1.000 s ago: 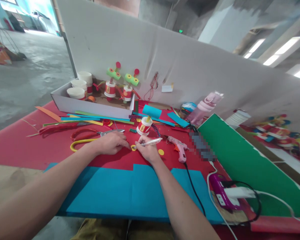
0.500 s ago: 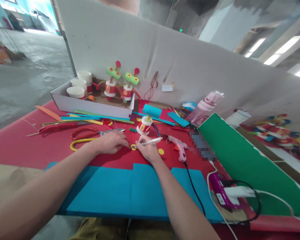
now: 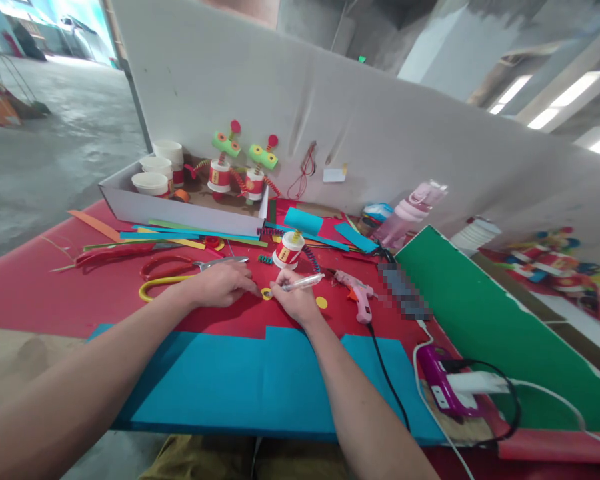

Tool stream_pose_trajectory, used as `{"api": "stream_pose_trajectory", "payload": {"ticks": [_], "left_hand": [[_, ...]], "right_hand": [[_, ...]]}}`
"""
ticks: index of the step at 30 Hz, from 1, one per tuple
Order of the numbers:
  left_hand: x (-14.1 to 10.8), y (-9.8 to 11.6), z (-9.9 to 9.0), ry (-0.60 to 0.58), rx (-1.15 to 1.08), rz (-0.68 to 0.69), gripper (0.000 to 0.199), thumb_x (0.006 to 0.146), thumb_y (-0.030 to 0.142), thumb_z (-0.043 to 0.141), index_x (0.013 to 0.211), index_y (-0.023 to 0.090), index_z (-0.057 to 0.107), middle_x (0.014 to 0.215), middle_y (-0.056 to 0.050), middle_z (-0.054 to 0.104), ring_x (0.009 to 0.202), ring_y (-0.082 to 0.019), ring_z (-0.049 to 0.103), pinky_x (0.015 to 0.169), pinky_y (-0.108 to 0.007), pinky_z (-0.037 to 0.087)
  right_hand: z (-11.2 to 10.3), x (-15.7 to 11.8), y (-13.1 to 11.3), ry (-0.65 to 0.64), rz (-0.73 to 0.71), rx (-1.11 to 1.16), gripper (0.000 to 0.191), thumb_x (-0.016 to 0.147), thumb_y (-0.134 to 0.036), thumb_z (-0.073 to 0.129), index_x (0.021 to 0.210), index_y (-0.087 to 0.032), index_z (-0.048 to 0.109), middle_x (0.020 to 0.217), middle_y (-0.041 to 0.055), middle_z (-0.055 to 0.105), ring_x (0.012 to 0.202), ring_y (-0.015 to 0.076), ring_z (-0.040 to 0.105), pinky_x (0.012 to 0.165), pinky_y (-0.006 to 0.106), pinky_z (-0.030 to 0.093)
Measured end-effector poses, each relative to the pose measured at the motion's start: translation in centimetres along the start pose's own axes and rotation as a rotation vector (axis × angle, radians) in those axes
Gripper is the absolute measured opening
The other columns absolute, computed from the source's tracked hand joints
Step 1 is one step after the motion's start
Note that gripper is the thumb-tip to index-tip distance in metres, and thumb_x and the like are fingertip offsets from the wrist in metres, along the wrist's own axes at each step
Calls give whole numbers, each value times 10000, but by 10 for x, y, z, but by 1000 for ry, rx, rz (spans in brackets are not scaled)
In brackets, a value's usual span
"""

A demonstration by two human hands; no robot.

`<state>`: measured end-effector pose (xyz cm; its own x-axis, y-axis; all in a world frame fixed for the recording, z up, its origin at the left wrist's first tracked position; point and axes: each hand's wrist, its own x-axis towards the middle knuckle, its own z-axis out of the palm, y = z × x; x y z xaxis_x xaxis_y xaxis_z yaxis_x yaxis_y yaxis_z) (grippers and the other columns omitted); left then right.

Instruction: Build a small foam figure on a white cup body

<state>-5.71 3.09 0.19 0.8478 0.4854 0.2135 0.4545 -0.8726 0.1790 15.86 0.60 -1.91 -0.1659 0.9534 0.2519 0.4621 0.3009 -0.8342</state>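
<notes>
My right hand is closed round a clear pen, its tip over a small yellow disc that bears a dark mark. From the left, my left hand touches the disc's edge with a fingertip, its other fingers curled. A second yellow disc lies right of my right hand. Just behind the hands stands a red and white paper cup with coiled paper arms. Scissors with red and yellow handles lie beside my left hand.
A pink glue gun lies at the right, its black cord running forward past a purple power strip. Behind, a white box holds cups and two cup figures. Blue sheets cover the front edge. A green board stands at right.
</notes>
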Motion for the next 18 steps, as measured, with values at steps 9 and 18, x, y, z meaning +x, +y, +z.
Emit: {"api": "stream_pose_trajectory", "payload": {"ticks": [9, 18], "left_hand": [[1, 1, -1, -34, 6, -22, 450, 786, 46, 497, 1084, 298, 722, 792, -27, 638, 857, -192, 585, 1019, -385, 401], [0, 0, 0, -10, -3, -18, 440, 790, 53, 503, 1077, 302, 725, 793, -29, 634, 847, -194, 589, 1009, -384, 409]], "right_hand": [[-1, 0, 0, -4, 10, -10, 206, 730, -354, 526, 602, -237, 414, 534, -51, 433, 509, 127, 416, 507, 255, 311], [-1, 0, 0, 1, 12, -27, 188, 726, -329, 520, 604, -237, 410, 538, -50, 432, 514, 128, 418, 513, 257, 315]]}}
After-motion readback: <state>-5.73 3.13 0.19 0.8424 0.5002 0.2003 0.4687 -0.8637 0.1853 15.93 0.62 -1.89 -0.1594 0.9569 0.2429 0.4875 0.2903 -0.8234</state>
